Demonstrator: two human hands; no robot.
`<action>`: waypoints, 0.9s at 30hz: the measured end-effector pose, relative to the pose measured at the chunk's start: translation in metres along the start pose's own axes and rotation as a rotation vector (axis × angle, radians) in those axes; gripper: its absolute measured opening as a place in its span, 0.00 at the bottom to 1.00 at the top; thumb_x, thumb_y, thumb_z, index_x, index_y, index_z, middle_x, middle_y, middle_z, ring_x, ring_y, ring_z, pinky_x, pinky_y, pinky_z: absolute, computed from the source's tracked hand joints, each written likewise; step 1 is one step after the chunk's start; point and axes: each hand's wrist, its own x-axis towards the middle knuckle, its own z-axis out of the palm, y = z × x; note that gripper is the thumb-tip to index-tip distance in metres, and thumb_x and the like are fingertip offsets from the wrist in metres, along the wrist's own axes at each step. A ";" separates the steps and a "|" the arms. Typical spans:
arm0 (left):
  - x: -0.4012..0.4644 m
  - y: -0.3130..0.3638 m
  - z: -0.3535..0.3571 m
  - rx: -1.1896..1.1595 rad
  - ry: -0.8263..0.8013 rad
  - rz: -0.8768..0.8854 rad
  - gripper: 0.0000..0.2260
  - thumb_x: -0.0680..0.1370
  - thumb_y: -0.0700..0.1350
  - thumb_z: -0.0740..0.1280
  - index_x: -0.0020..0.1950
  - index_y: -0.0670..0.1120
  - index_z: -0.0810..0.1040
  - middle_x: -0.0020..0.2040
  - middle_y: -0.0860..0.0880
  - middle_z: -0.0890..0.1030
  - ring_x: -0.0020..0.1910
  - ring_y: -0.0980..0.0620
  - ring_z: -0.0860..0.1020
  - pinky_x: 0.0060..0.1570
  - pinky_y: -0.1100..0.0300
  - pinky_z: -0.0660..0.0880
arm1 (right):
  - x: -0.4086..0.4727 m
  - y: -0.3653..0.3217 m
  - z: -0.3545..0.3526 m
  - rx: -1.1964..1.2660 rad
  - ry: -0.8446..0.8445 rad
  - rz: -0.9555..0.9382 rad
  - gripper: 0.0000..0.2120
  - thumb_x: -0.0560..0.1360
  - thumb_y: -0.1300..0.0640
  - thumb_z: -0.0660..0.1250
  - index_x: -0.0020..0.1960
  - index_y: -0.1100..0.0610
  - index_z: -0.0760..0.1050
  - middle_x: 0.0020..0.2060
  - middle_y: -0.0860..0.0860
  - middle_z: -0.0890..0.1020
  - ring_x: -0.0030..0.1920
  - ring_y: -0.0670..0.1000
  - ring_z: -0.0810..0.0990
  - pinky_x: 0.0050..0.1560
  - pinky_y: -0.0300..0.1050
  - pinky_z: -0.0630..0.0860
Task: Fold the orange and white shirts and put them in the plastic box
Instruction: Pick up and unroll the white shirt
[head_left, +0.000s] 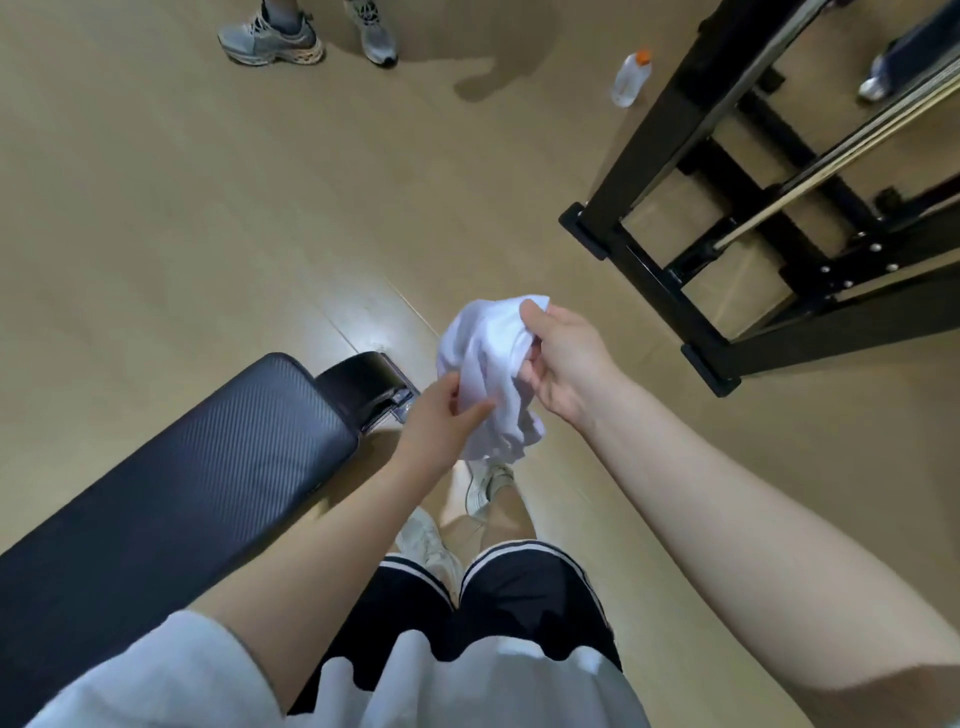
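Both hands grip bunched white shirt (493, 364) in mid-air above floor (208, 208): right hand (561, 364) on upper part, left hand (441, 421) pinching lower fold. Black bench (182, 467) at left, bottle (631, 78) near rack (753, 208). No readable writing.

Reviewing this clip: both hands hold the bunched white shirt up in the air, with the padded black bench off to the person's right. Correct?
Not quite. The head view shows the padded black bench to the person's left, not right. The rest stands: the left hand and right hand hold the bunched white shirt in the air.
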 end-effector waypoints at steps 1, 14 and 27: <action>0.000 0.004 -0.001 0.005 0.052 0.016 0.09 0.73 0.47 0.67 0.36 0.46 0.72 0.32 0.49 0.74 0.32 0.52 0.70 0.35 0.59 0.67 | 0.001 -0.003 -0.001 0.063 0.007 -0.030 0.09 0.80 0.60 0.57 0.43 0.59 0.71 0.33 0.53 0.77 0.31 0.48 0.78 0.32 0.39 0.77; 0.027 0.084 -0.032 -0.564 -0.002 -0.069 0.08 0.72 0.45 0.64 0.46 0.40 0.72 0.40 0.42 0.70 0.37 0.47 0.70 0.36 0.58 0.68 | -0.011 0.064 -0.025 -0.741 -0.112 -0.641 0.25 0.65 0.50 0.73 0.58 0.53 0.69 0.57 0.48 0.71 0.51 0.36 0.70 0.48 0.26 0.67; 0.027 0.073 -0.030 -0.273 0.034 -0.057 0.06 0.74 0.49 0.63 0.45 0.52 0.80 0.48 0.50 0.82 0.47 0.53 0.79 0.48 0.61 0.72 | -0.001 -0.015 -0.001 -0.420 0.016 -0.366 0.12 0.73 0.61 0.66 0.32 0.56 0.69 0.26 0.48 0.71 0.26 0.44 0.69 0.29 0.35 0.67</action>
